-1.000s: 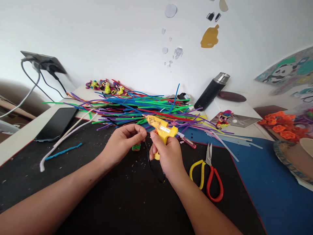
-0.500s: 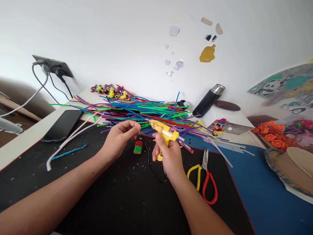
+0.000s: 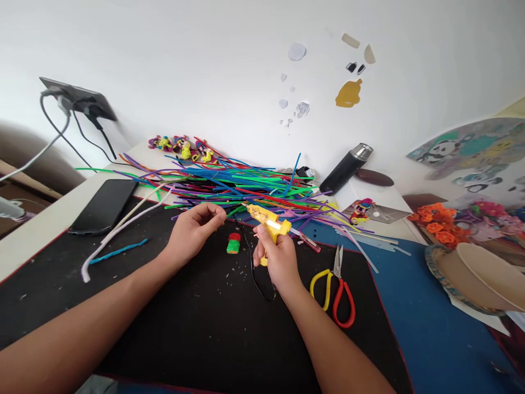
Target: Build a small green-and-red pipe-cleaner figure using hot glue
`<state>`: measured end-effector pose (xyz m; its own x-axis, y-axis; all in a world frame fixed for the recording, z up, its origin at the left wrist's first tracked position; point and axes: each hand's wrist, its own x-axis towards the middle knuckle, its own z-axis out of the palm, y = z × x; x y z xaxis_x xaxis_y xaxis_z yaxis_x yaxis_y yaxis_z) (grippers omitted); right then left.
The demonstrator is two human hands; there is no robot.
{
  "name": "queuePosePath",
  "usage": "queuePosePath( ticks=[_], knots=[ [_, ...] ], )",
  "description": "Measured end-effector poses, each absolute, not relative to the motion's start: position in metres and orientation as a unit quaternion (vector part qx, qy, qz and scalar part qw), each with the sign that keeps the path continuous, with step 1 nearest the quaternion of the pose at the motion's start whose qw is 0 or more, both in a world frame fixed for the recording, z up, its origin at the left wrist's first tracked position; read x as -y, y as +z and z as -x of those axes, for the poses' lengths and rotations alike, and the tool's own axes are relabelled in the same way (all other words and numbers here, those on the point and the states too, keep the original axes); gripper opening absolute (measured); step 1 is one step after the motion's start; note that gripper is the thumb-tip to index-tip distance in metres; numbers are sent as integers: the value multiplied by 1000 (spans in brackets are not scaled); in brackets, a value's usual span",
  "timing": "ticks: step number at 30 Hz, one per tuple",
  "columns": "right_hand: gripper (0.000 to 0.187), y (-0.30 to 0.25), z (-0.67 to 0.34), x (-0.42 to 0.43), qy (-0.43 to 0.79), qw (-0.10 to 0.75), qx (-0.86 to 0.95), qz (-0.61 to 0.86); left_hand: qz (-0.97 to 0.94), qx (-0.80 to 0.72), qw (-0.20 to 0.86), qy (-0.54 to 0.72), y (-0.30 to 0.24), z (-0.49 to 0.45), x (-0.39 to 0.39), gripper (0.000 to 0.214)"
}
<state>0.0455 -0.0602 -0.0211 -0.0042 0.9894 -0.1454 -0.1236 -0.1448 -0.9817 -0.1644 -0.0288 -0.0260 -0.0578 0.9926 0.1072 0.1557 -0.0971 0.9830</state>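
Note:
My right hand point(image 3: 279, 257) is wrapped around the handle of a yellow glue gun point(image 3: 266, 218), its nozzle pointing up and left. A short glue stick end pokes out at its back, and a black cord point(image 3: 255, 278) runs over the mat below. To the left, my left hand point(image 3: 194, 230) is closed in a pinch near the nozzle; whatever lies between thumb and forefinger is too small to make out. On the black mat point(image 3: 184, 328) between both hands stands a small red and green piece point(image 3: 233, 244), apart from them.
Colourful pipe cleaners point(image 3: 229, 180) lie heaped along the wall. Scissors point(image 3: 337, 284) with yellow and red handles rest right of my right hand. A phone point(image 3: 104, 207), a twisted blue pipe cleaner point(image 3: 118, 251), a black flask point(image 3: 346, 168), small figures point(image 3: 184, 148) and a round container point(image 3: 459, 279) surround the work area.
The camera view has shifted slightly. My left hand and the glue gun's nozzle sit a little further apart from the red and green piece's top; both grips stay the same.

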Motion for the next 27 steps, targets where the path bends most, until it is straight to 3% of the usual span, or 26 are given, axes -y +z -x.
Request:
queuePosePath(
  ticks=[5,10,16,27],
  knots=[
    [73,-19,-48,58,557,488,428,518,-660,-491,329,464,-26,166,40,28],
    [75,-18,-65,62,539,446,462,544,-806,-350,208,429,-24,174,47,11],
    [76,-24,-77,67,554,405,484,543,-875,-277,85,388,-31,185,51,10],
    [73,-30,-86,77,563,366,494,552,-919,-235,38,314,-46,192,53,11]
  ],
)
